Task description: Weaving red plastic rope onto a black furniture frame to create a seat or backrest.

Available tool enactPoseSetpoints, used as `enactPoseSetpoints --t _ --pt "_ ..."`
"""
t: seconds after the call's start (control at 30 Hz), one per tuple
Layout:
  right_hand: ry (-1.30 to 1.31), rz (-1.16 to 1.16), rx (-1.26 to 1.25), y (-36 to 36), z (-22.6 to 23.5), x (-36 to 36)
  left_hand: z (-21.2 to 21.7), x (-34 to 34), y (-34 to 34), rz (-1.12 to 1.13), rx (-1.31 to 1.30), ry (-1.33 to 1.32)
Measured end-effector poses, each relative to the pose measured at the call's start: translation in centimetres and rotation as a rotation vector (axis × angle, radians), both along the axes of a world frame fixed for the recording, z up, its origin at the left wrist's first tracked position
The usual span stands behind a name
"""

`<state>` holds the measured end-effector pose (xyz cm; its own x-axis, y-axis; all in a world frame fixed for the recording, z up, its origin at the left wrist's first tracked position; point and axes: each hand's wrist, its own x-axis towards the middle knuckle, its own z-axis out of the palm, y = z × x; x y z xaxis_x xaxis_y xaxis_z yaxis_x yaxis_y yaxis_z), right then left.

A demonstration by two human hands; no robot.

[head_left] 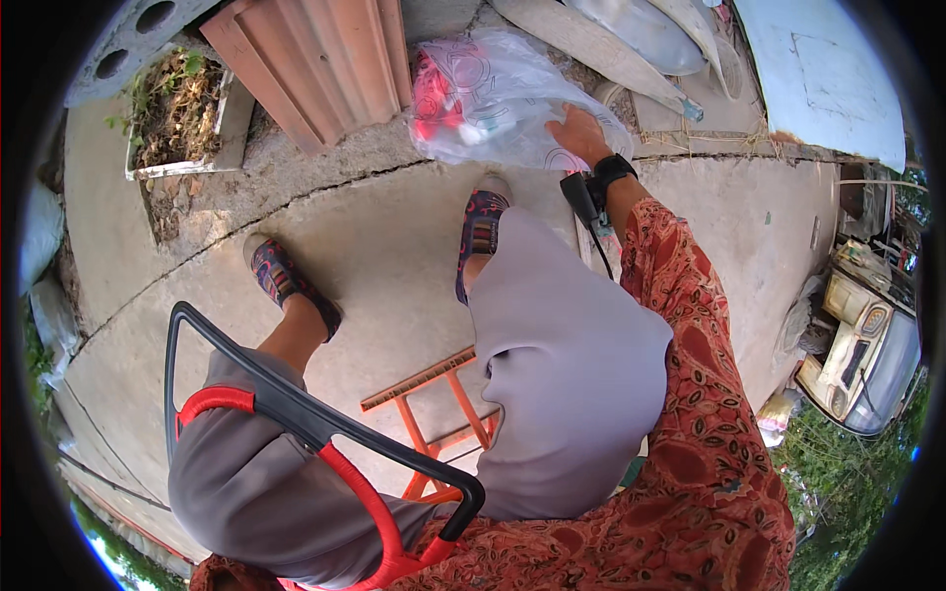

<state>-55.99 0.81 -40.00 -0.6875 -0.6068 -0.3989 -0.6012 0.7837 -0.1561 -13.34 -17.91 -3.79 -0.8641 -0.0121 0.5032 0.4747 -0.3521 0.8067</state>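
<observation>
Fingers (pixel 562 127) of our right hand (pixel 584 138) rest at the near edge of a clear, crinkled plastic bag (pixel 512 79); two stand visibly apart, but we cannot tell whether the plastic is pinched beneath them

From the left, we first meet a white-edged rectangular planter (pixel 234 126) of dry soil and green sprigs. Beside it stands a terracotta-coloured ridged sheet (pixel 310 74). Below, our dark patterned shoes (pixel 286 279) are set apart on grey concrete, and a black and red curved frame (pixel 291 406) crosses before our grey trousers. Our left hand is out of view. Between our legs stands an orange metal frame (pixel 418 378)

At top centre lies the bag, on the ground just right of the sheet, with pink-red contents (pixel 434 97) showing through. We judge the handling barely begun: contact appears made, while the bag is neither lifted nor emptied

Rightward, our wrist wears a black band (pixel 615 169), beyond which sits a cream-coloured vehicle (pixel 855 335)
</observation>
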Motion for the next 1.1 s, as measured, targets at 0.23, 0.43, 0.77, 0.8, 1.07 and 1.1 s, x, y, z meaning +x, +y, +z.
enactPoseSetpoints --t 0.23,0.43,0.77,0.8,1.07,1.1 --pt "-0.138 0.025 -0.328 -1.3 0.2 3.2 -0.7 -0.8 -0.1 -0.021 0.039 0.036" --pt "-0.608 0.083 -0.527 -3.8 6.7 12.8 -0.5 -1.0 0.4 -0.035 0.047 0.056" --pt "-0.529 0.527 -0.529 -2.6 0.6 9.2 0.5 -0.5 -0.2 -0.044 0.033 0.073" --pt "-0.438 0.633 -0.488 -2.8 0.1 9.2 0.5 -0.3 -0.3 -0.041 0.028 0.065" --pt "-0.367 0.369 -0.511 -6.3 -3.6 1.2 -0.1 -1.3 -2.0 -0.066 0.029 0.105" --pt "-0.551 0.301 -0.666 -8.0 -2.8 2.5 -0.2 -1.4 -2.2 -0.065 0.023 0.095"
